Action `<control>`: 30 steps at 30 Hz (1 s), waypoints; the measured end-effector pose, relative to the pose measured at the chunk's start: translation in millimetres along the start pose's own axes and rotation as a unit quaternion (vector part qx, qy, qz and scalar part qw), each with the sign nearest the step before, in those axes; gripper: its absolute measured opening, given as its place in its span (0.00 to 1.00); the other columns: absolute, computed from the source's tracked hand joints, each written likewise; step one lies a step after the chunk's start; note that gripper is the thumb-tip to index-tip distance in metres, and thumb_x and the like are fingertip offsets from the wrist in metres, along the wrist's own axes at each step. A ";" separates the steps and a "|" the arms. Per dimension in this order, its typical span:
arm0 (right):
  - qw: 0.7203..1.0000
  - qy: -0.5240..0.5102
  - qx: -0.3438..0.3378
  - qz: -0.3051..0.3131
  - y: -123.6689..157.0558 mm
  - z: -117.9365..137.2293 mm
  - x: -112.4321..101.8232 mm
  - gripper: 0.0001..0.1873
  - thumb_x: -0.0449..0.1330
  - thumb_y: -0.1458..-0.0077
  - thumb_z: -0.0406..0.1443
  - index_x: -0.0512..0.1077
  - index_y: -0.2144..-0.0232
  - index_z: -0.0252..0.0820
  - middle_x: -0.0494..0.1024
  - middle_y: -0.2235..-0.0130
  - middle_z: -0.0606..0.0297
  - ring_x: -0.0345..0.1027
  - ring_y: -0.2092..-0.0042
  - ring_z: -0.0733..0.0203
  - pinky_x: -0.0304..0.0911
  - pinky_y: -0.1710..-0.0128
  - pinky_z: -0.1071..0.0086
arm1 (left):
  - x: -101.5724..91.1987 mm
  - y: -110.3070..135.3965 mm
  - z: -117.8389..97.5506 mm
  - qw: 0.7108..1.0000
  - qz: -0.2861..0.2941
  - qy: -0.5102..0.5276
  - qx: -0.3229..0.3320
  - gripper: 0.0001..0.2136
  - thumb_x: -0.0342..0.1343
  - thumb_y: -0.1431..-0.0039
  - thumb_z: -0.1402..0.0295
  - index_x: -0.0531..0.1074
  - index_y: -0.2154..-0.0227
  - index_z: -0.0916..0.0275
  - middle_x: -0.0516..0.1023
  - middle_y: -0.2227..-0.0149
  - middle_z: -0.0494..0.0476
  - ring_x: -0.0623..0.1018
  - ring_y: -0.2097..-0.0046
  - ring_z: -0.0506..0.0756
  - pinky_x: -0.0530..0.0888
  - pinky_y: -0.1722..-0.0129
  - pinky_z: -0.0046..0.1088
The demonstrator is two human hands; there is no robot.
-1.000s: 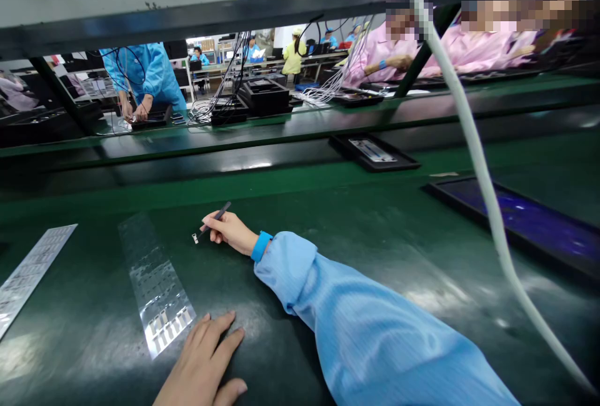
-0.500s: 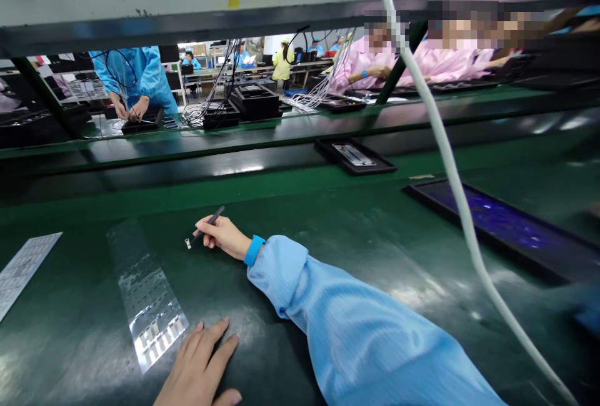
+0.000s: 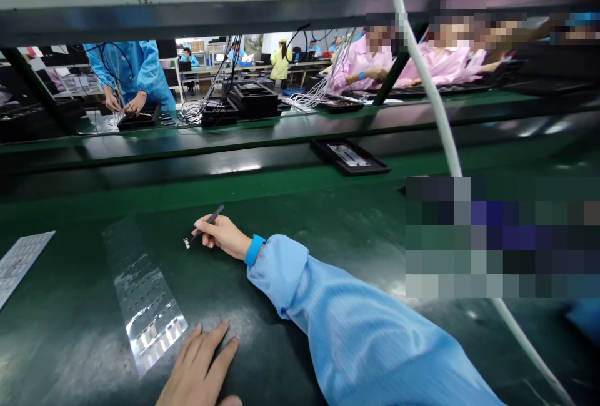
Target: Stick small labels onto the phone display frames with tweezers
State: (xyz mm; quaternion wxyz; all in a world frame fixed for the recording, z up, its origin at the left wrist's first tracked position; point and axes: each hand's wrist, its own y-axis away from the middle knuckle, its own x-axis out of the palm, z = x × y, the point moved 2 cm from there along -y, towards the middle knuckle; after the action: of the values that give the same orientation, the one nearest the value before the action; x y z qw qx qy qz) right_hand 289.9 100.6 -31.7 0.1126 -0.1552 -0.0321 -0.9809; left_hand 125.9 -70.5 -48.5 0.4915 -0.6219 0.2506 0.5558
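Observation:
Dark tweezers [image 3: 214,213] are gripped in the fingers of my right hand [image 3: 224,235], which is in a blue sleeve and wristband. A small whitish piece [image 3: 186,243] with a dark cut-out is at the tweezers' tip, above the green tabletop. My left hand [image 3: 199,365] lies with its fingers spread at the bottom edge of the view, close to a clear plastic sheet [image 3: 140,275]. Several small pale pieces [image 3: 162,333] stick on the near end of that sheet. Its far part shows only faint cut outlines.
At the far left lies a pale printed sheet [image 3: 25,262]. A black tray [image 3: 370,167] with a flat part rests near the back ledge. A white cable [image 3: 434,90] hangs down on the right. Across the bench people in blue and pink work.
The view has shifted slightly, so the sheets and the tray appear a little further left. The tweezers keep the small piece at their tip, and both hands hold nearly the same pose.

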 end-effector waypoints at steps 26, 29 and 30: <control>1.000 -0.004 0.010 0.002 1.0 0.9 1.3 0.13 0.63 0.52 0.40 0.69 0.70 0.34 0.76 0.69 0.61 0.63 0.79 0.74 0.55 0.84 0.80 | 2.8 0.7 3.1 0.999 -0.021 0.013 0.026 0.28 0.48 0.43 0.48 0.62 0.44 0.59 0.71 0.47 0.58 0.73 0.50 0.55 0.73 0.53 0.29; 1.000 -0.004 0.010 0.003 1.1 0.9 1.0 0.14 0.63 0.52 0.41 0.69 0.70 0.34 0.76 0.69 0.61 0.63 0.79 0.74 0.55 0.84 0.80 | 0.9 0.0 2.7 0.999 -0.025 0.036 0.018 0.28 0.49 0.42 0.49 0.60 0.43 0.59 0.70 0.47 0.57 0.73 0.49 0.55 0.73 0.52 0.28; 1.000 -0.003 0.011 0.003 1.2 1.1 1.1 0.14 0.63 0.52 0.41 0.69 0.70 0.34 0.76 0.69 0.61 0.63 0.79 0.74 0.55 0.84 0.80 | 0.6 -0.1 2.5 0.999 -0.024 0.045 0.016 0.28 0.49 0.42 0.50 0.60 0.43 0.59 0.70 0.47 0.57 0.72 0.49 0.55 0.72 0.51 0.28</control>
State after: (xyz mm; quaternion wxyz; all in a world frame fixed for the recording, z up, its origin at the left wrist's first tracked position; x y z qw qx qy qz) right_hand 289.5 99.3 -30.3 0.1173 -0.1571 -0.0426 -0.9797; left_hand 125.0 -68.0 -48.8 0.5029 -0.6442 0.2662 0.5111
